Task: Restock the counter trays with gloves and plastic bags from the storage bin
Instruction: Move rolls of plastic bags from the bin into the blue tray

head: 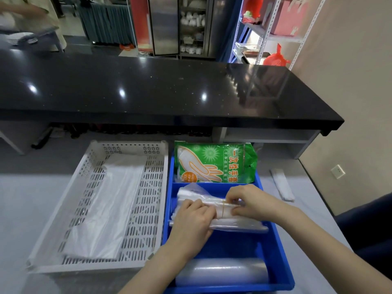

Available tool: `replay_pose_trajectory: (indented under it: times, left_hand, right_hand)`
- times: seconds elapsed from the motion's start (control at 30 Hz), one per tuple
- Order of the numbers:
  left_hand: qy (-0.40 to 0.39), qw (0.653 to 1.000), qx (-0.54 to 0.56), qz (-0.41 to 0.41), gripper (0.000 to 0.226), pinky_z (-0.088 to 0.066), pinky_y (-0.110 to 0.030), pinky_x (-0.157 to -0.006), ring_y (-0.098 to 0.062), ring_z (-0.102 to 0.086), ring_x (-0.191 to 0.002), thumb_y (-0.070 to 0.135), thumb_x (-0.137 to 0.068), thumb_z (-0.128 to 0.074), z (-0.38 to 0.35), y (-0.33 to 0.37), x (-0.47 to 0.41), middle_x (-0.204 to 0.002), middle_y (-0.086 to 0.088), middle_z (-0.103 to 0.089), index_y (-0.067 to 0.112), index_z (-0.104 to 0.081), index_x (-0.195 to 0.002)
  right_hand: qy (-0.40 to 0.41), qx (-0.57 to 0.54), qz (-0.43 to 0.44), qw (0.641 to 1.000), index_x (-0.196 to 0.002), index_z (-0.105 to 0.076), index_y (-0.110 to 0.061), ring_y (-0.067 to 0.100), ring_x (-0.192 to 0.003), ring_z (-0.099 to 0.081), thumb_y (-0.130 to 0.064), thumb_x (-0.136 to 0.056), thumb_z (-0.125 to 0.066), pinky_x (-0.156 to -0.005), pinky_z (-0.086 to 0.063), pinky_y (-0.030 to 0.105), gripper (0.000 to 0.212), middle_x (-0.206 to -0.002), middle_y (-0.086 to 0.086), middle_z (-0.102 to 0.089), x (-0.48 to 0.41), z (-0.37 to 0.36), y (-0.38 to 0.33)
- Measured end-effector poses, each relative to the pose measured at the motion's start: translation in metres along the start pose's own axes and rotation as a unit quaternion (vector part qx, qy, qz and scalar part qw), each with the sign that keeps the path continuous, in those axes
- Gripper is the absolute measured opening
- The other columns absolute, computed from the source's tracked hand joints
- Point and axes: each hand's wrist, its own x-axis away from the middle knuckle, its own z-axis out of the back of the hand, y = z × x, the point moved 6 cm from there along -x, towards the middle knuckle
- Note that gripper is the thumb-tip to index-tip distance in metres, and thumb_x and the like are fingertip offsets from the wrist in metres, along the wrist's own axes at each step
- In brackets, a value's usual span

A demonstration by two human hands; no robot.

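A blue divided tray (275,236) stands on the grey table in front of me. A green pack of disposable gloves (214,164) lies in its far compartment. In the middle compartment lies a bundle of clear plastic bags (237,223) bound by a rubber band. My left hand (192,221) presses on the bundle's left part. My right hand (244,200) pinches the bundle at the rubber band. A roll of clear bags (222,270) fills the near compartment. Left of the tray, a white perforated basket (148,209) holds flat white plastic bags (106,206).
A black glossy counter (169,92) runs across behind the tray and basket. A folded white bag (283,185) lies on the table at the right. Metal shelves and a cabinet stand in the background. A person stands at the far left behind the counter.
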Motion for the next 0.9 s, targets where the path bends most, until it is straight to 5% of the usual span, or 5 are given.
replay_pose_trajectory:
  times: [0.17,0.3,0.53,0.73,0.9]
  left_hand:
    - [0.02,0.999,0.001,0.049,0.025,-0.036,-0.03,-0.079,-0.021,-0.056,-0.087,0.022,-0.051,-0.081,0.004,-0.006,-0.004,-0.093,0.003,-0.06,0.022,-0.064,-0.068]
    - [-0.08,0.994,0.021,0.064,0.021,-0.034,-0.043,-0.107,-0.025,-0.051,-0.119,0.026,-0.066,-0.076,-0.002,-0.014,-0.011,-0.13,-0.002,-0.055,0.023,-0.064,-0.082]
    - [-0.196,0.977,0.035,0.073,0.023,-0.033,-0.031,-0.067,-0.022,-0.056,-0.093,0.038,-0.081,-0.065,-0.016,-0.022,-0.026,-0.106,0.004,-0.055,0.027,-0.052,-0.098]
    - [-0.268,0.947,0.105,0.143,0.029,-0.046,-0.037,-0.076,-0.021,-0.056,-0.096,0.034,-0.072,-0.073,-0.036,-0.047,-0.046,-0.107,0.003,-0.059,0.029,-0.052,-0.091]
    - [-0.242,0.951,0.097,0.169,0.039,-0.046,-0.039,-0.084,-0.021,-0.055,-0.102,0.039,-0.071,-0.072,-0.048,-0.058,-0.047,-0.114,0.004,-0.057,0.027,-0.055,-0.105]
  right_hand:
    - [-0.003,0.006,0.0,1.0,-0.099,-0.066,-0.018,0.015,-0.096,-0.057,-0.018,-0.082,-0.063,-0.086,-0.047,0.032,0.018,-0.105,-0.005,-0.064,-0.001,-0.006,-0.001]
    - [-0.002,-0.001,0.009,1.0,-0.1,-0.067,-0.017,0.016,-0.095,-0.058,-0.017,-0.081,-0.063,-0.085,-0.047,0.032,0.019,-0.103,-0.004,-0.066,-0.002,-0.009,-0.004]
    - [-0.075,-0.06,-0.021,0.995,-0.093,-0.068,-0.018,0.018,-0.083,-0.057,-0.014,-0.081,-0.06,-0.078,-0.048,0.034,0.015,-0.093,0.001,-0.067,-0.012,-0.007,0.008]
    - [0.006,-0.094,-0.076,0.993,-0.103,-0.07,-0.02,0.013,-0.091,-0.058,-0.014,-0.08,-0.064,-0.08,-0.045,0.025,0.024,-0.1,-0.004,-0.067,-0.029,-0.01,0.024]
    - [0.071,-0.126,-0.109,0.983,-0.123,-0.059,-0.027,0.016,-0.116,-0.055,-0.049,-0.082,-0.066,-0.098,-0.045,0.035,0.047,-0.126,-0.003,-0.059,-0.015,-0.011,0.037]
